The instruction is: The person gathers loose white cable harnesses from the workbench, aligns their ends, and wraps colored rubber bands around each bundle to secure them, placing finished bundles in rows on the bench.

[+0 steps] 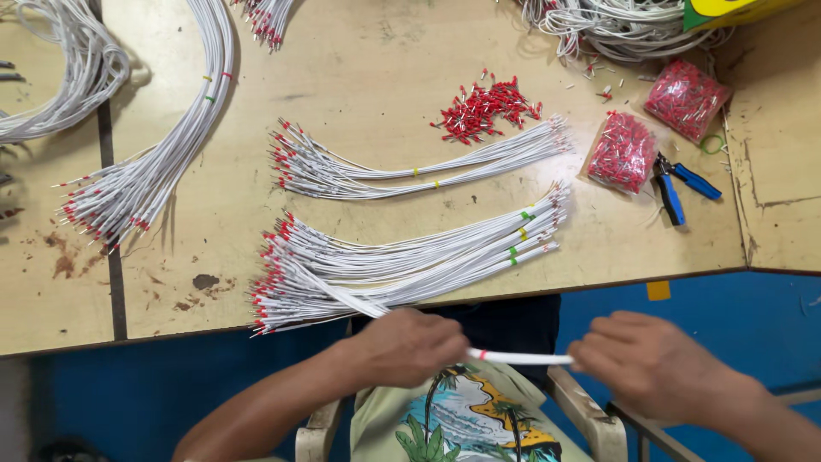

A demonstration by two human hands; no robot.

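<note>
Scuffed tan surface (368, 68) holds white wire bundles with red ferrules. Below its edge, my left hand (409, 346) has its fingers closed on a small white wire bundle (517, 357); my right hand (646, 359) pinches the other end. Loose ends could slip apart if either grip slackens.

A worn table (359, 60) bears white wire bundles (410, 248), red ferrules (487, 107) and blue pliers (680, 188).
</note>
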